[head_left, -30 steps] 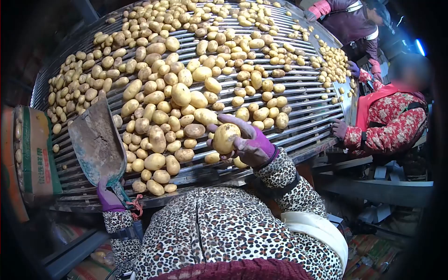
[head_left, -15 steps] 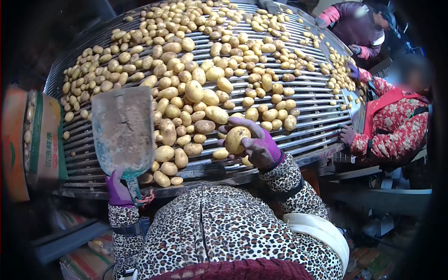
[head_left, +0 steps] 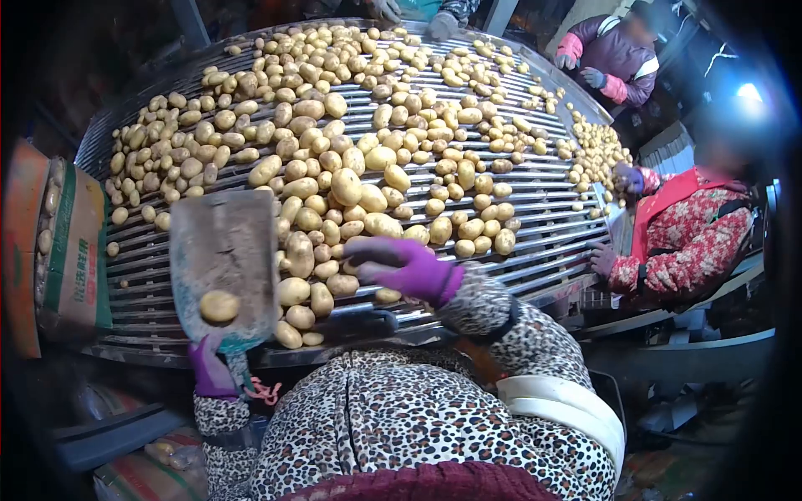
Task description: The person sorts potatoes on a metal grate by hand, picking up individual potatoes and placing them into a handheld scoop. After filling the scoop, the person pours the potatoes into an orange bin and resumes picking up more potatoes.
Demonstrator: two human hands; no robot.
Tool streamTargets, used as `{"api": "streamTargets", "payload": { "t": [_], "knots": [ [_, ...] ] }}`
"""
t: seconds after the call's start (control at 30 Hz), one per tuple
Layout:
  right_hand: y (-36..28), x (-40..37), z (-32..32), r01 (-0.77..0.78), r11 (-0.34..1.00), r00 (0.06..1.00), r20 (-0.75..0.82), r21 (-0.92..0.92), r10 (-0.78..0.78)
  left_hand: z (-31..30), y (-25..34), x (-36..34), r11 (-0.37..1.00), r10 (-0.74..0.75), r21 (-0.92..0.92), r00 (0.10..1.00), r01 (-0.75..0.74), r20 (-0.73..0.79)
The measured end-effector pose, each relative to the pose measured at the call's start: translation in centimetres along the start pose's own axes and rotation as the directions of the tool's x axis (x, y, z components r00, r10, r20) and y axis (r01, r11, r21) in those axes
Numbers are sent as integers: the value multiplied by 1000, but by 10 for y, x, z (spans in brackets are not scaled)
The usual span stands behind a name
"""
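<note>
Left grip (head_left: 209, 371) on one scoop (head_left: 224, 250), one potato (head_left: 219, 306) inside

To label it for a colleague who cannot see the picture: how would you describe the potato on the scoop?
Find the wide roller table covered with potatoes, then look at its near left edge, where the left hand holds up a grey scoop. One potato shows alone on the scoop's lower blade, while all the others lie on the table's bars.

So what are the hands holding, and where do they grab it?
The left hand grips a scoop by its handle; one potato lies in it. The right hand holds nothing.
</note>
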State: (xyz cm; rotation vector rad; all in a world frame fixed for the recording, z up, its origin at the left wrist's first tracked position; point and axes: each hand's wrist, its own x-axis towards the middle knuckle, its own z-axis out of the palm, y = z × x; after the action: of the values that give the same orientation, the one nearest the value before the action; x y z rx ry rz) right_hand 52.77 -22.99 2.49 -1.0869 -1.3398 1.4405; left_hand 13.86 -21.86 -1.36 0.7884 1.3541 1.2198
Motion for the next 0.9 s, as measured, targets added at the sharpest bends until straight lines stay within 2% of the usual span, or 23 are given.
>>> {"api": "streamTargets", "payload": {
  "t": [0.03, 0.07, 0.1, 0.13, 0.17, 0.2, 0.27, 0.33, 0.4, 0.47, 0.5, 0.53, 0.57, 0.6, 0.63, 0.67, 0.73, 0.77, 0.8, 0.83, 0.87, 0.9],
  "knots": [
    [-13, -10, -28, -82, 988, 992, -108, -128, 68, -7, 0, 2, 999, -21, -27, 998, 19, -59],
    [4, -13, -61, 87, 933, 947, -262, -348, -186, -16, -2, 7, 998, -42, -52, 992, 36, -117],
    [16, -19, -107, -56, 857, 920, -360, -512, -155, -25, -3, 13, 1000, -17, -19, 993, 15, -116],
    [15, -22, -138, -116, 841, 841, -503, -529, -201, -30, -4, 16, 1000, 6, 17, 993, -4, -117],
    [19, -19, -171, -289, 759, 784, -599, -584, -163, -25, -3, 18, 997, -19, -74, 994, 11, -104],
    [25, -12, -198, -451, 655, 714, -686, -606, -142, -21, -2, 18, 996, -37, -86, 993, 27, -110],
    [38, 11, -230, -633, 522, 647, -761, -571, -46, -10, 3, 12, 993, -70, -103, 989, 57, -132],
    [35, 32, -220, -694, 245, 696, -718, -677, -10, 8, 10, 5, 995, -85, -67, 990, 78, -116],
    [40, 41, -211, -676, 128, 721, -687, -726, -90, 24, 10, 0, 992, -65, -111, 997, 59, -51],
    [39, 41, -224, -654, 245, 745, -666, -716, 42, 36, 9, 0, 993, -73, -89, 996, 77, 43],
    [54, 40, -241, -634, 285, 744, -668, -719, -29, 41, 10, -1, 996, -86, 33, 995, 85, 44],
    [66, 33, -253, -532, 581, 742, -669, -615, -29, 45, 10, 0, 984, -99, 151, 994, 91, 45],
    [77, 27, -265, -371, 813, 743, -668, -448, -29, 51, 12, -1, 974, -73, 223, 993, 51, 92],
    [82, 24, -272, -172, 957, 745, -667, -233, -29, 60, 13, -4, 957, -53, 290, 989, 10, 139],
    [46, 20, -244, -135, 988, 819, -570, -70, 71, 79, 25, -8, 982, -96, 180, 979, 64, 178],
    [-10, 18, -197, -116, 988, 880, -451, 100, 149, 68, 7, 3, 983, -119, 166, 966, 82, 228],
    [-71, 24, -127, -21, 984, 956, -285, 175, 71, 91, 15, -1, 971, -166, 212, 951, 112, 259],
    [-77, 29, -120, -2, 988, 940, -338, 155, 54, 97, 15, -3, 959, -135, 277, 953, 58, 270],
    [-82, 38, -121, 22, 991, 921, -388, 129, 30, 104, 19, -4, 968, -165, 232, 943, 99, 288],
    [-41, 50, -152, 136, 987, 880, -447, -84, -159, 96, 17, 0, 891, -18, 418, 908, -175, 418],
    [-22, 47, -175, -76, 881, 860, -477, -468, -179, 83, 13, 3, 721, 82, 540, 827, -435, 557],
    [-8, 42, -187, -253, 704, 867, -478, -663, -138, 66, -1, 7, 832, 91, 449, 878, -326, 470]
  ]
}}
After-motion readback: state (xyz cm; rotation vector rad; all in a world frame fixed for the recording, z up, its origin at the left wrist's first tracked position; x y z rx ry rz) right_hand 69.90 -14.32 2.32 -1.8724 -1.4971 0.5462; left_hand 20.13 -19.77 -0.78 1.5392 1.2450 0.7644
